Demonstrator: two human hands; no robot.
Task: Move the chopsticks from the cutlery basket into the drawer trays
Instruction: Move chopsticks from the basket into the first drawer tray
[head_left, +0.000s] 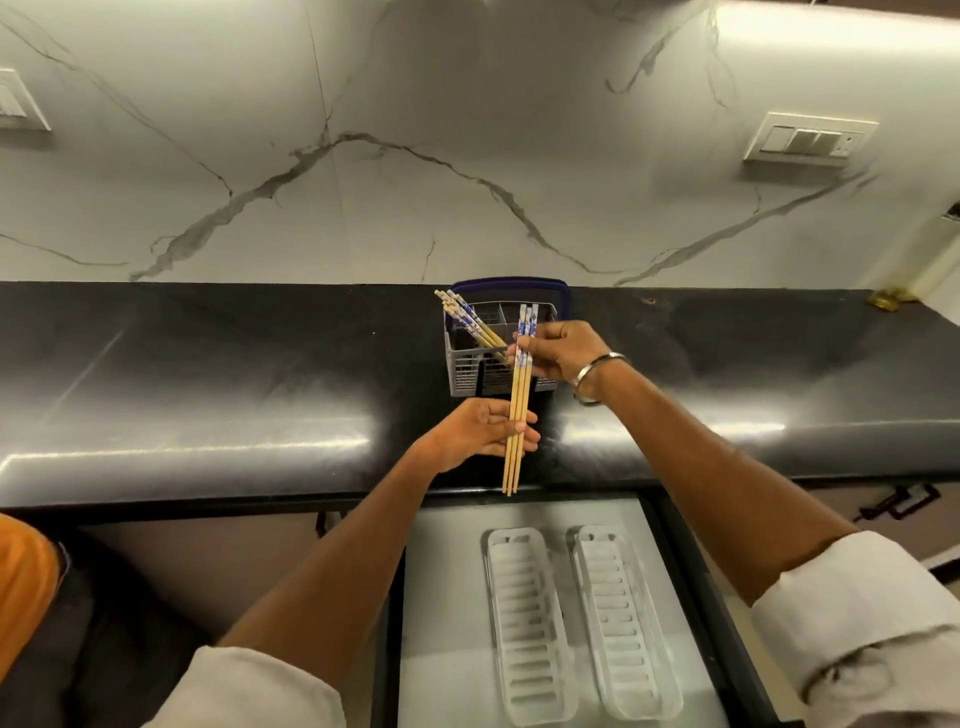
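A bundle of three wooden chopsticks (521, 387) with blue-and-white tops hangs upright over the counter's front edge. My right hand (558, 353) pinches it near the patterned tops. My left hand (480, 431) is closed around its lower half. Behind stands the grey cutlery basket (462, 371), with several more chopsticks (470, 325) leaning left out of it. Below, the open drawer (452, 597) holds two clear slotted trays, left (527, 623) and right (623, 618), both with nothing in them.
The black counter (208, 389) runs left to right against a marble wall with switch plates (808, 137). An orange object (23, 577) sits at the lower left. A cabinet handle (898, 501) shows to the right of the drawer.
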